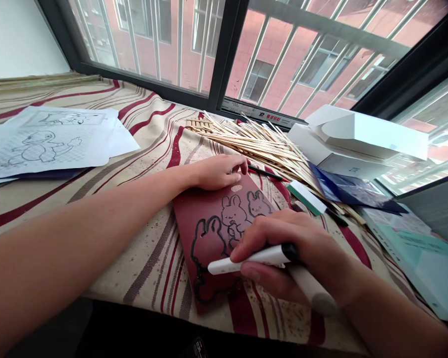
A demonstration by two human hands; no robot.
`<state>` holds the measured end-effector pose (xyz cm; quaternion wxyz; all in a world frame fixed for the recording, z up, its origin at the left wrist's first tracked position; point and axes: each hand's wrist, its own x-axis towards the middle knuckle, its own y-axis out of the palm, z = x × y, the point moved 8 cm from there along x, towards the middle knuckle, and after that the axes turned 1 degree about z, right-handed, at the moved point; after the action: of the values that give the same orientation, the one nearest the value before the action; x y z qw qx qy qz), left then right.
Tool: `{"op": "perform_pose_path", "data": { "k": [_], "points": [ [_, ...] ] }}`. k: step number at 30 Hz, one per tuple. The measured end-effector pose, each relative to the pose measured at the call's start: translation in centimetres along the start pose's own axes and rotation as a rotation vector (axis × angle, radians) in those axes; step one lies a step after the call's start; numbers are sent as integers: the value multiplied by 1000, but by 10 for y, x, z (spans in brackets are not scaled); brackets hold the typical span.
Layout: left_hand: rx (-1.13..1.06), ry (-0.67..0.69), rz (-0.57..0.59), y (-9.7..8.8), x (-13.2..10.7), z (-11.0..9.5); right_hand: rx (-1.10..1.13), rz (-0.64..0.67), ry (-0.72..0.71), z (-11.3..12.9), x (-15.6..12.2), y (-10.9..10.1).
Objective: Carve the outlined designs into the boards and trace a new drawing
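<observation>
Marker (pixel 259 258), slim white plastic with black end, is grasped by the right hand (pixel 302 238) over a flat red-brown panel (pixel 185 214) with black-outlined rabbits. The left hand (pixel 219 172) rests at its far edge, grip unclear.

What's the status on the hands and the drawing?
Left hand on maroon board. Right hand gripping white marker. Right hand hides part of bunny drawing.

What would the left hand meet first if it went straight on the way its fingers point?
The left hand would probably meet the thin dark rod just ahead, with wooden sticks beyond; depth is unclear.
</observation>
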<state>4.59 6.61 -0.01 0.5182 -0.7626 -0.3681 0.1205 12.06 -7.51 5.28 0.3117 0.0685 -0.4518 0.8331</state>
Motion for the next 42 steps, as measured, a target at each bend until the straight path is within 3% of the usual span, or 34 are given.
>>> {"op": "perform_pose_path", "data": {
  "k": [42],
  "points": [
    [-5,3,6,0,0,0,-16,14,-25,0,-6,3]
  ]
}}
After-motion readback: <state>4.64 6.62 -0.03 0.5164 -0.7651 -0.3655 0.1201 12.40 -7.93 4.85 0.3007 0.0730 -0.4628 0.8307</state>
